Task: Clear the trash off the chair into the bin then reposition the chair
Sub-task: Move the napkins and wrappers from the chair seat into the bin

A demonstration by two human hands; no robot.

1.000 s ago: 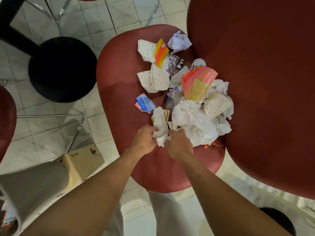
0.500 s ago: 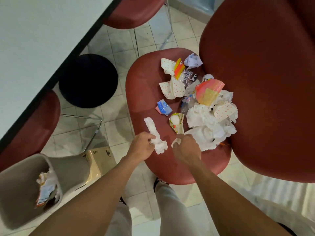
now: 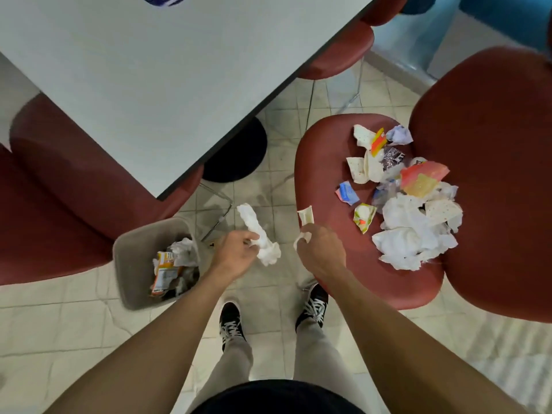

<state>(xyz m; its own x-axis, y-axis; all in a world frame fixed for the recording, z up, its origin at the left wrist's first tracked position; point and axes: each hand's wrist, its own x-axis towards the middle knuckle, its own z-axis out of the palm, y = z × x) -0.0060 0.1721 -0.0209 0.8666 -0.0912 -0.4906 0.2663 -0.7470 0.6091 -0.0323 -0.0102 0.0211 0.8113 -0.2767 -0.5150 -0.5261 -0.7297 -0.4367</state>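
A red chair (image 3: pixel 325 162) on the right carries a heap of trash (image 3: pixel 409 204): white tissues, dotted paper, coloured wrappers. My left hand (image 3: pixel 236 249) grips a long crumpled white tissue (image 3: pixel 258 234) above the floor, just right of the grey bin (image 3: pixel 128 258). My right hand (image 3: pixel 319 252) pinches a small cream paper scrap (image 3: pixel 306 216) at the seat's left edge. The bin stands at the lower left and holds a few wrappers and a tissue.
A white table (image 3: pixel 155 70) with a black round base (image 3: pixel 236 156) fills the upper left. Other red chairs (image 3: pixel 59 204) stand at its left side and far end. My feet in black shoes (image 3: pixel 230 321) are on the tiled floor between bin and chair.
Both hands have lifted their pieces off the seat and moved left toward the bin. The view has pulled back, bringing the whole bin and my feet into sight.
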